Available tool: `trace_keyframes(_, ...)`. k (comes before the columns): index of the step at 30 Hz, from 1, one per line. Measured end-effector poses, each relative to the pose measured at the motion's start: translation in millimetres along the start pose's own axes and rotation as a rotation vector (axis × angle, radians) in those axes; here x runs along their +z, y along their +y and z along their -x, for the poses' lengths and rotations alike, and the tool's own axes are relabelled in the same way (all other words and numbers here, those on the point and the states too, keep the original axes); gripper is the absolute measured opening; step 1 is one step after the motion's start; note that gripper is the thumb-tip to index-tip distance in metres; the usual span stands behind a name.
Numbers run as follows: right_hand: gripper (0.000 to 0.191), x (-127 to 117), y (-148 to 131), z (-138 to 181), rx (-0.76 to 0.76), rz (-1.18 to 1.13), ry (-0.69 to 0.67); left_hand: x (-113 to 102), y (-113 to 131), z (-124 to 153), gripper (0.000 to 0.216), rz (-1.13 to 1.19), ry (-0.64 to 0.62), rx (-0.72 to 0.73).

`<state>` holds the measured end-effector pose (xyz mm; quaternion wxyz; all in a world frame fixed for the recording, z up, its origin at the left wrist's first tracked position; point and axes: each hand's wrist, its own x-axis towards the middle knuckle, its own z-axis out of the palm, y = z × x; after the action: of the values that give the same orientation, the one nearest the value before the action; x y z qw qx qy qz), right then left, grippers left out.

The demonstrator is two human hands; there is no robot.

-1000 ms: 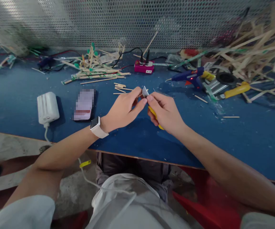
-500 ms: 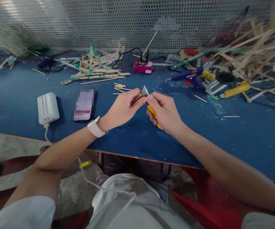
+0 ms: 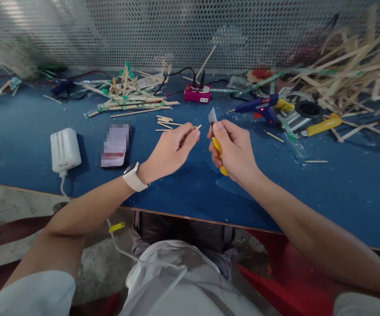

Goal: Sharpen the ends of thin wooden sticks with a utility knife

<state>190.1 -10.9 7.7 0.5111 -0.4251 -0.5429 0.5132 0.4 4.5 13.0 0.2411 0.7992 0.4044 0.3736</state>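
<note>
My left hand is closed around a thin wooden stick, whose pale tip pokes out past the thumb; the rest of it is hidden by the fingers. In my right hand is a yellow utility knife, its wide blade pointing up and away from me. A small gap separates the blade from the stick's tip. Just beyond my left hand, several short cut sticks lie on the blue table.
A phone and a white power bank lie to the left. Behind are bundled sticks and a pink power adapter. At right are a blue glue gun, a second yellow-handled cutter and piled wooden strips.
My right hand has drawn the knife to the right, off the stick, and the blade now stands more upright. My left hand has stayed nearly in place, with the stick's tip now exposed.
</note>
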Motion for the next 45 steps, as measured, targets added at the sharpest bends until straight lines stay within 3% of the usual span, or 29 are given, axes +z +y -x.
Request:
trace_keyframes(7, 0.047, 0, 1, 3, 0.017, 0.083, -0.190, 0, -3, 0, 0.026, -0.003, 0.000, 0.002)
trace_keyframes(13, 0.045, -1, 0, 3, 0.085, 0.061, -0.229, 0, -1, 1, 0.024, 0.029, -0.019, -0.010)
trace_keyframes(27, 0.050, 0, 1, 3, 0.131, -0.019, -0.182, 3, -6, 3, 0.041, 0.003, -0.023, 0.031)
trace_keyframes(45, 0.042, 4, 14, 5, 0.043, -0.015, -0.120, 3, -8, -1, 0.037, 0.052, -0.039, -0.017)
